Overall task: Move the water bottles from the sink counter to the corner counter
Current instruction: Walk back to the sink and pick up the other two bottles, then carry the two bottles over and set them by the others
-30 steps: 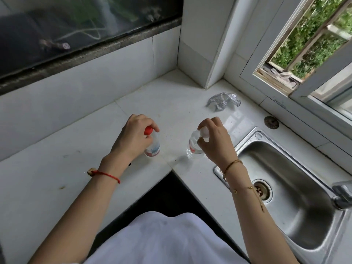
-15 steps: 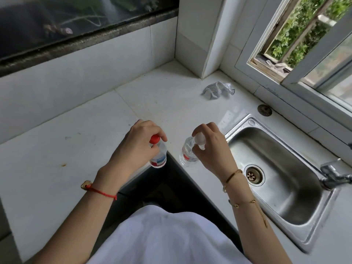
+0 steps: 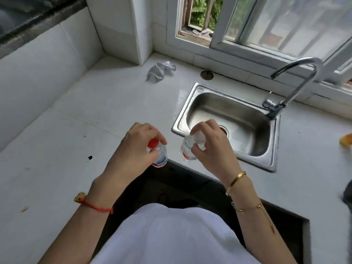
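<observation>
From the head camera, your left hand (image 3: 133, 151) grips a small clear water bottle with a red cap (image 3: 158, 155); your fingers (image 3: 158, 139) are curled shut around its neck just under the cap. The bottle stands upright over the front edge of the white bench (image 3: 76, 130), and whether its base touches the bench you cannot tell. Your right hand (image 3: 211, 149) holds a second clear bottle with a white cap (image 3: 187, 149), fingers closed over the cap and shoulder. This bottle tilts slightly and sits just left of the steel sink (image 3: 228, 119), near its front left corner. The two bottles are close together but apart. A crumpled silvery wrapper (image 3: 160, 71) lies well behind them near the wall corner. A curved tap (image 3: 297, 80) stands at the sink's far right.
</observation>
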